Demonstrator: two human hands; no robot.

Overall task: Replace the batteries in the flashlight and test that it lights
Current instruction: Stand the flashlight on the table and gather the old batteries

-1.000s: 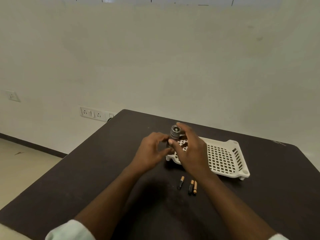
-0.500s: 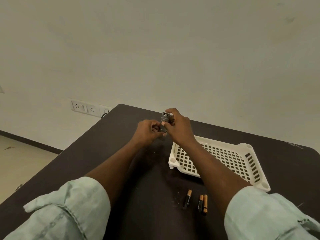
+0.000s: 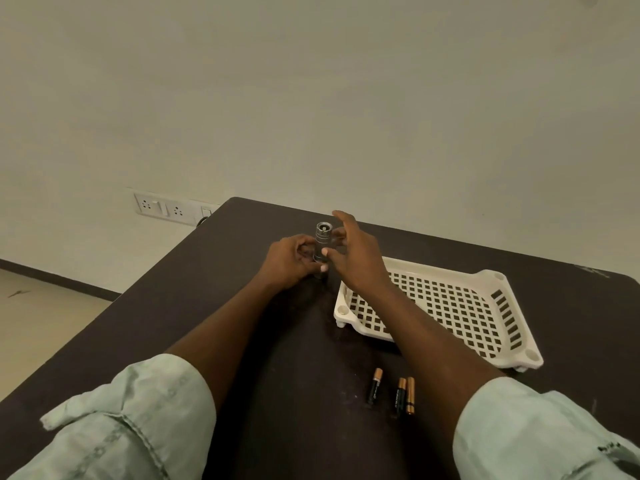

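Observation:
A small grey metal flashlight (image 3: 322,241) stands upright near the far edge of the dark table (image 3: 173,323), its round end facing up. My left hand (image 3: 289,261) wraps its lower body. My right hand (image 3: 356,252) is beside the top, fingers spread, the thumb tip touching the barrel. Three black-and-copper batteries lie on the table close to me: one alone (image 3: 374,386) and a pair side by side (image 3: 405,395).
A white perforated plastic tray (image 3: 485,344) with nothing in it sits right of the flashlight, under my right forearm. A wall socket panel (image 3: 162,209) is behind the table's far left corner. The floor drops away on the left.
My right hand has loosened from the flashlight's top and its fingers have spread. The camera has tilted down, so my sleeves now show. The batteries and tray have not moved.

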